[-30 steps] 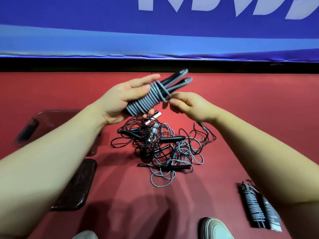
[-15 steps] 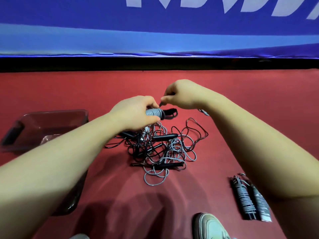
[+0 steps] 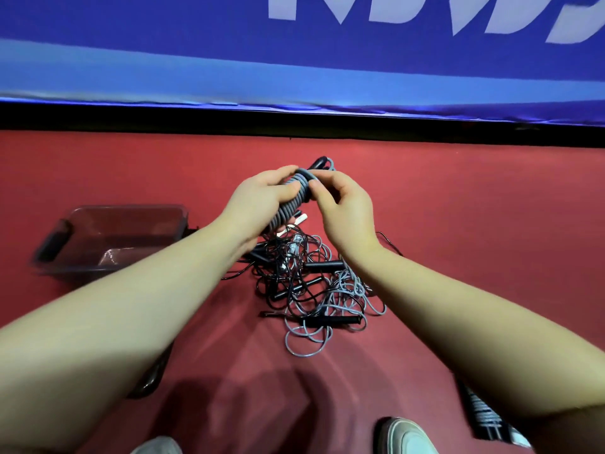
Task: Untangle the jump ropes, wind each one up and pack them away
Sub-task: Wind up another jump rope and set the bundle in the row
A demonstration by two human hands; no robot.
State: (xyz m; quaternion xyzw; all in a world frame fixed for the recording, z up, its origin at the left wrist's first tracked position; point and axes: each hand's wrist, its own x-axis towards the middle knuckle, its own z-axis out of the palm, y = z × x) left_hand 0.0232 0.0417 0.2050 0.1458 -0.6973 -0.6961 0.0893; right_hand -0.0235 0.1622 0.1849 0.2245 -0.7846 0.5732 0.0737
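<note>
Red floor [image 3: 458,208] carries the tangled jump ropes [image 3: 311,290] directly below the fingers [image 3: 275,175]. Left hand [image 3: 258,204] grips the wound grey rope [image 3: 291,204]; right hand [image 3: 343,208] pinches its top turn. Risk: a slackened pinch would likely unwind the coil.

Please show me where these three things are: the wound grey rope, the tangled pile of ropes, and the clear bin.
wound grey rope [image 3: 291,204]: head view, on the middle coils.
tangled pile of ropes [image 3: 324,265]: head view, on a black handle inside it.
clear bin [image 3: 131,208]: head view, on its far rim.
</note>
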